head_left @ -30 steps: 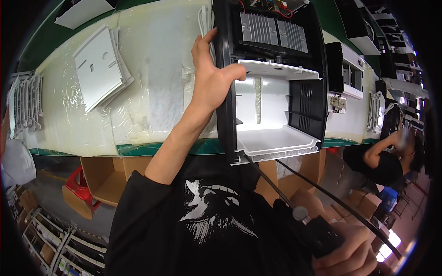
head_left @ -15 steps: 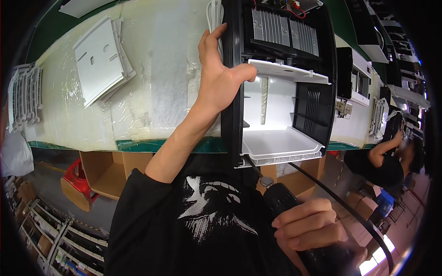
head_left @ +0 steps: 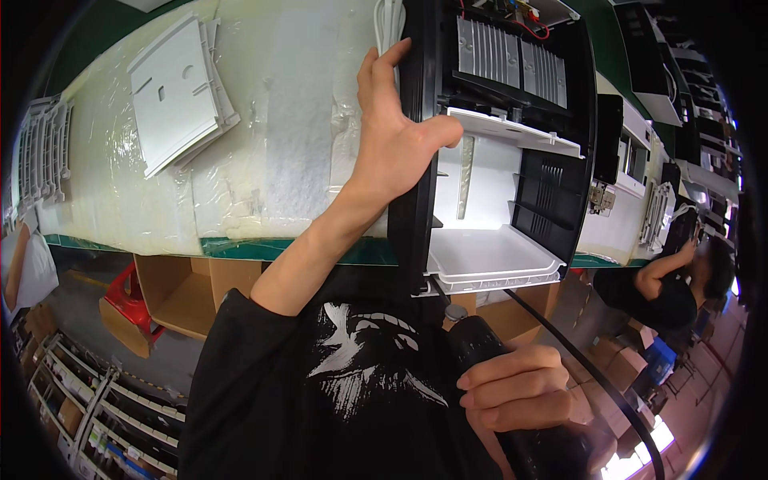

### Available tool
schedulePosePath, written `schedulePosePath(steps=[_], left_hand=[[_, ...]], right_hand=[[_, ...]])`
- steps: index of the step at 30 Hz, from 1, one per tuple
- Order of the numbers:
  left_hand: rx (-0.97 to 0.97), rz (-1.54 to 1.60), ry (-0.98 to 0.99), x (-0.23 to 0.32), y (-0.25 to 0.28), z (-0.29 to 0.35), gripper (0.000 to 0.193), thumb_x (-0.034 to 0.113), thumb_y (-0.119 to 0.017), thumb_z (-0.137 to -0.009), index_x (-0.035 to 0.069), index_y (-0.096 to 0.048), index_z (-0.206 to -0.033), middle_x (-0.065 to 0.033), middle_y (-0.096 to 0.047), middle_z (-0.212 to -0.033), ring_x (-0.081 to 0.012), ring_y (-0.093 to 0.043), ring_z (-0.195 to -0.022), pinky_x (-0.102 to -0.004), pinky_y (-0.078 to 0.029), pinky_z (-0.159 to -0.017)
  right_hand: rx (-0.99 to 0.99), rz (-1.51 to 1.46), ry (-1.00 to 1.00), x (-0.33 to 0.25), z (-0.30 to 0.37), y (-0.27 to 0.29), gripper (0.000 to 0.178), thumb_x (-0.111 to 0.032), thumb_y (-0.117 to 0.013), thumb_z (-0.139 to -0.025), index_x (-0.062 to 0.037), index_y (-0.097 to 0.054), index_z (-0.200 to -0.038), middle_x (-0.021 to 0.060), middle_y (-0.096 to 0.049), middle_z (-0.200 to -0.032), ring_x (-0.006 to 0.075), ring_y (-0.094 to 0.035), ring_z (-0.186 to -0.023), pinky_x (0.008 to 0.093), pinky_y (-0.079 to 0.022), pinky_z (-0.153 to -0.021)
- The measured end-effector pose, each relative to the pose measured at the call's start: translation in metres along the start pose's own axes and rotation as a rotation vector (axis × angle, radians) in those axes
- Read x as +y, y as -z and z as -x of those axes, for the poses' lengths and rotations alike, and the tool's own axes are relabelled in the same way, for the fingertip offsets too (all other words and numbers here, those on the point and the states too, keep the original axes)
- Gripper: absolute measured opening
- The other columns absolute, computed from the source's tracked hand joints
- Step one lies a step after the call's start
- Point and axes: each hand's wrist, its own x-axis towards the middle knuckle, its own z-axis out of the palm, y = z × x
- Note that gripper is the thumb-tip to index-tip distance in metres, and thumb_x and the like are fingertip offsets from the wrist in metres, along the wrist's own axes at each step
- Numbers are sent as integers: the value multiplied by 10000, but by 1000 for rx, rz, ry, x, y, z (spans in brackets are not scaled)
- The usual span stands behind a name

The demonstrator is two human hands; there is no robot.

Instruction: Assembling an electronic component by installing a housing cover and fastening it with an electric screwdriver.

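Observation:
A black appliance housing (head_left: 414, 168) lies on the bench in front of me, with a white-lined compartment at its near end. My left hand (head_left: 400, 152) grips its left wall, the thumb hooked over the edge and the fingers along the outer side. Low at the right, my right hand (head_left: 516, 392) is wrapped round a black electric screwdriver (head_left: 477, 346). Its narrow front end points up toward the housing's near edge, and the tip is hidden. A white shelf (head_left: 516, 132) divides the compartment from finned metal heat sinks (head_left: 488, 52) and wiring beyond.
White flat panels (head_left: 180, 96) are stacked on the padded bench to the left, near slotted white parts (head_left: 40, 156). A black cable (head_left: 592, 364) curves down at the right. Cardboard boxes (head_left: 172, 292) stand below. Another person (head_left: 664, 284) works at far right.
The housing and my left hand appear slightly farther right, while my right hand and the screwdriver appear a little farther left. Another person's arm has come into view at the far left.

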Motion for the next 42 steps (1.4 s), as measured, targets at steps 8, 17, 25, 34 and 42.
schedulePosePath(steps=[8,17,25,34,42], left_hand=[[88,-90,-55,-2,-5,4,877,156,-669,-564,33,-321,-1359,-295,-154,-1441,-426,-126,-1365,-449,-151,-1110],[84,-24,-40,-1,-2,4,906,130,-648,-564,25,-248,-1371,-290,-170,-1423,-419,-123,-1360,-466,-135,-1100],[70,9,-70,-3,-4,3,935,160,-668,-566,40,-216,-1375,-311,-159,-1416,-437,-111,-1354,-511,-103,-1093],[74,8,-56,-7,-1,1,938,174,-685,-525,53,-270,-1358,-236,-222,-1403,-414,-217,-1312,-474,-190,-1081],[71,-68,-54,-5,9,-2,914,164,-684,-520,44,-308,-1344,-218,-263,-1374,-395,-244,-1296,-424,-247,-1067]], right_hand=[[-132,-110,147,20,-10,-5,156,121,-677,-614,32,-582,-699,159,-617,-620,259,-603,-516,253,-488,-441],[228,-99,242,6,-35,-50,130,-69,-587,-838,12,-526,-756,155,-561,-642,234,-553,-482,351,-536,-504],[14,-197,297,21,-23,-22,359,-289,-581,-809,60,-598,-891,215,-631,-886,342,-635,-642,404,-556,-602],[-681,-379,-134,18,-45,41,537,-392,-428,-851,104,-580,-992,233,-621,-929,394,-603,-864,472,-456,-888],[-154,-343,506,-8,-31,29,471,25,-593,-803,37,-372,-1219,211,-633,-833,260,-609,-511,382,-599,-549]])
